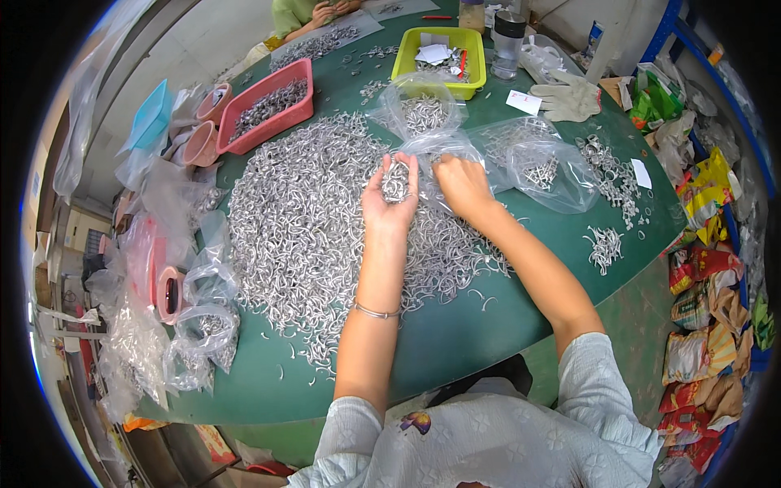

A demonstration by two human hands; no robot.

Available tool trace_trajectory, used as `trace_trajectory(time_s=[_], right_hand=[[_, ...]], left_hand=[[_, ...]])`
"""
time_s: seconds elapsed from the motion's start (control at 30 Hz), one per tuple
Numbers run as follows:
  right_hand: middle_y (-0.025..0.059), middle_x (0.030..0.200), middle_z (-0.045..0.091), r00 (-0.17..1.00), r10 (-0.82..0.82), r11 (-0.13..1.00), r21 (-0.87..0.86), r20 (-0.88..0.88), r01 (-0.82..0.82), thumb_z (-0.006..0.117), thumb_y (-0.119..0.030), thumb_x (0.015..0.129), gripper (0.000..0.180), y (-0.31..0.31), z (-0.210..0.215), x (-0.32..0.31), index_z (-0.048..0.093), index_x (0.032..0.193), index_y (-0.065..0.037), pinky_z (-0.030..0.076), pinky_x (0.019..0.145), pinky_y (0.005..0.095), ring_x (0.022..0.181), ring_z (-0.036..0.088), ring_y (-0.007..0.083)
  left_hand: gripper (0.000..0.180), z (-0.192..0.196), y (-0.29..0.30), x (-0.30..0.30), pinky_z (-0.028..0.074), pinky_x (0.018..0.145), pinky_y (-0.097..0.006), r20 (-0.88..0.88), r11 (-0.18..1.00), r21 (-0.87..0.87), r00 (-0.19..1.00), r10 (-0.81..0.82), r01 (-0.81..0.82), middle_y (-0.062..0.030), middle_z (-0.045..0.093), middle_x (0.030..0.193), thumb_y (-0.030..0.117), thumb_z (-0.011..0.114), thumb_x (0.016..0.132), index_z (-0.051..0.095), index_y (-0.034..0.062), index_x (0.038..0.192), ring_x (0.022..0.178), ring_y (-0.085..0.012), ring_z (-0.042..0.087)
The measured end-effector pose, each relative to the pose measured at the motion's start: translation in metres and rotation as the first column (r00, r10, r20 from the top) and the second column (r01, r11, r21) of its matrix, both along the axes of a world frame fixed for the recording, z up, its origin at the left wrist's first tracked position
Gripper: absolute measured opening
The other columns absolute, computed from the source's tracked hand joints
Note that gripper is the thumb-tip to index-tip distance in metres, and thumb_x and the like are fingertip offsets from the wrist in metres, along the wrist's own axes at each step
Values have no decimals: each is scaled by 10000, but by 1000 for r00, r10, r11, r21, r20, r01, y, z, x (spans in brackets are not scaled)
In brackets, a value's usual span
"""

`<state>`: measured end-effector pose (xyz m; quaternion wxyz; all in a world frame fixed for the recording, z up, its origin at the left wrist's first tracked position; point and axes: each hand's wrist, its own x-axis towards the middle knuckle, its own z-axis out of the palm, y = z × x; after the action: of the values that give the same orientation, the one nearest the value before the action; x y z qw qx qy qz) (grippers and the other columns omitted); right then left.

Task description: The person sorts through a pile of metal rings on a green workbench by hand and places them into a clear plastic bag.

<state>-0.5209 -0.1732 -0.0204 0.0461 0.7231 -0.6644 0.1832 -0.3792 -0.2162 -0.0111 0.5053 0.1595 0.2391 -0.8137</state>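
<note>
My left hand point(391, 203) is turned palm up, its fingers curled round a handful of small curved silver metal pieces point(396, 182). Beside it on the right, my right hand point(464, 185) is closed at a clear plastic bag point(446, 145), pinching its film; the fingertips are partly hidden. Under and around both hands spreads a large heap of the same curved pieces point(297, 211). Just beyond lies another clear bag point(425, 112) with metal pieces inside. To the right of my right hand rests an opened clear bag point(547, 172) holding smaller metal parts.
On the green table point(561, 244) stand a pink tray point(225, 126) and a yellow-green tray point(404, 58) of metal parts. A jar point(508, 49), a glove point(568, 98) and small piles point(604, 248) lie rightward. Bags point(199, 342) crowd the left edge. Another person point(293, 16) sits opposite.
</note>
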Motion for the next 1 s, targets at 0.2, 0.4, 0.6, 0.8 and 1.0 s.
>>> trace_trajectory(time_s=[0.2,0.4,0.6,0.8,1.0], right_hand=[[127,854,690,930,134,871,-488,343,54,620,-46,852,59,21,7,-17,654,870,-2,535,598,388,719,696,258],[95,798,685,423,103,934,-234,900,270,616,-21,895,79,37,14,-28,632,946,38,509,540,258,633,656,127],[41,721,639,354,83,944,-188,932,271,582,-24,912,85,36,8,-45,605,975,28,449,507,240,550,555,72],[79,692,629,559,-57,971,-85,828,224,589,-31,861,136,36,11,-50,603,984,26,460,543,300,569,583,132],[158,735,648,709,-111,986,-10,696,165,610,-25,799,279,35,18,-45,588,1072,28,503,658,393,673,649,299]], left_hand=[[234,1,2,-12,453,1028,-517,141,996,-40,987,-79,86,-211,596,1078,36,403,955,580,-7,1102,996,-330,603],[279,1,-1,-51,479,949,-498,410,977,-46,896,-171,207,-192,566,1136,152,348,965,560,8,1074,1014,-307,582],[210,-14,0,-60,503,792,-416,613,979,-85,784,-96,186,-127,591,956,159,443,878,571,34,987,870,-258,589],[241,-10,4,-72,441,934,-408,742,965,-206,668,45,164,-146,617,1070,168,470,869,634,10,948,990,-250,574],[303,-14,6,-62,357,1058,-362,842,852,-400,503,196,337,-150,608,1123,173,434,928,607,-37,1062,1107,-243,539]])
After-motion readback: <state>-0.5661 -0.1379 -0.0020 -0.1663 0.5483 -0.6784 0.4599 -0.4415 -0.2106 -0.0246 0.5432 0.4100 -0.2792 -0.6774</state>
